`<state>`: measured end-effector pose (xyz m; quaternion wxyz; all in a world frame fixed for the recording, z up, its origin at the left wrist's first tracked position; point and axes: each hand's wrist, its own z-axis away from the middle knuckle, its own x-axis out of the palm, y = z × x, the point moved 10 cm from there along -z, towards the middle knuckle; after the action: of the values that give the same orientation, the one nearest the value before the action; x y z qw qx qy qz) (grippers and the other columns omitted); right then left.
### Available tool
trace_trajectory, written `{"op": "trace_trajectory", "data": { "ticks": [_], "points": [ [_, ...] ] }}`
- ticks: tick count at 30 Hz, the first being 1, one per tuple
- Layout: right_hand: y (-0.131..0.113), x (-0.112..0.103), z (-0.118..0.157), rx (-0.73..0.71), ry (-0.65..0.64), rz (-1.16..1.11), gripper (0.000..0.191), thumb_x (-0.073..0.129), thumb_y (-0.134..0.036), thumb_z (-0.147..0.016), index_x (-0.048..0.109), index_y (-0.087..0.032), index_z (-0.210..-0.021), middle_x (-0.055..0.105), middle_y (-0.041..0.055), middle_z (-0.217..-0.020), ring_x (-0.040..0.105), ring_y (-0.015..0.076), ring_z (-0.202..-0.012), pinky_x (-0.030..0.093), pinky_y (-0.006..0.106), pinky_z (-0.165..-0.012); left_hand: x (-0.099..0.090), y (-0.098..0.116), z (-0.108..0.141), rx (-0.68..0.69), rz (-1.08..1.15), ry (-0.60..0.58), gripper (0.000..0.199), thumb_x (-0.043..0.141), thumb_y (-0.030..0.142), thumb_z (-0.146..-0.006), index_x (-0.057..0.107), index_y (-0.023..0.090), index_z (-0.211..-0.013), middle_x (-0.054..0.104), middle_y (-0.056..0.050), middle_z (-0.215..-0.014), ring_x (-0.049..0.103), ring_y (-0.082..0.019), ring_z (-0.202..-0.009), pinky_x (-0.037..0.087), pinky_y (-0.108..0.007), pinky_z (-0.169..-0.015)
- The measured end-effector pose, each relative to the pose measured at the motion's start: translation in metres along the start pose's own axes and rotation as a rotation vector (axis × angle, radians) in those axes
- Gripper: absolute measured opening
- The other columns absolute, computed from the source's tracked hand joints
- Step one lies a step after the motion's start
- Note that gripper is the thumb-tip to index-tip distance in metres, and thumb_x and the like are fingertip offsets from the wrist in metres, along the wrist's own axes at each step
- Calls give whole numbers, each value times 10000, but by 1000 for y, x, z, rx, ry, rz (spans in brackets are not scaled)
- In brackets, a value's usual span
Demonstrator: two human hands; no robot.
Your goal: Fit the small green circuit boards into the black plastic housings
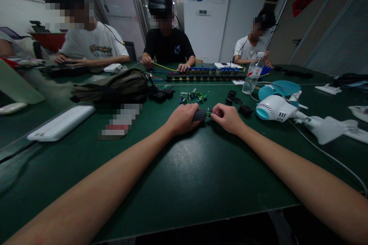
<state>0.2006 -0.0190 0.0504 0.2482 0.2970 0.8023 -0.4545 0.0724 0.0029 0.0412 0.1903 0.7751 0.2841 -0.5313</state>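
My left hand [184, 118] is closed round a dark grey rounded casing [199, 115], which sticks out to the right of the fingers. A small green circuit board [208, 113] shows at the casing's right end; I cannot tell how far it sits inside. My right hand [227, 118] pinches the board's outer side between thumb and fingers. Beyond my hands lies a loose group of small green circuit boards [193, 95] with parts on them. Several black plastic pieces [230, 97] rest behind my right hand, with a black block [245, 110] to their right.
A white and teal fan [273, 108] lies on the right, its cable running forward. A water bottle [253, 73] stands behind it. To the left are a dark bag [115, 86] and a white power bank [61, 123]. Three people sit across the green table [184, 183], behind a long row of parts [201, 77].
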Motion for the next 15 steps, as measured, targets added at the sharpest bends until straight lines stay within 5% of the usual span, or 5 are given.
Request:
{"op": "trace_trajectory", "data": {
  "ticks": [15],
  "points": [
    [2,1,0,14,-10,-6,111,638,-215,-795,559,-194,-720,551,-39,-604,497,120,-578,364,237,-572,-1,1,0,6,-9,-5,255,566,376,-904,536,171,-1052,684,-106,-1014,644,-269,-948,460,-371,-804]
  ]
}}
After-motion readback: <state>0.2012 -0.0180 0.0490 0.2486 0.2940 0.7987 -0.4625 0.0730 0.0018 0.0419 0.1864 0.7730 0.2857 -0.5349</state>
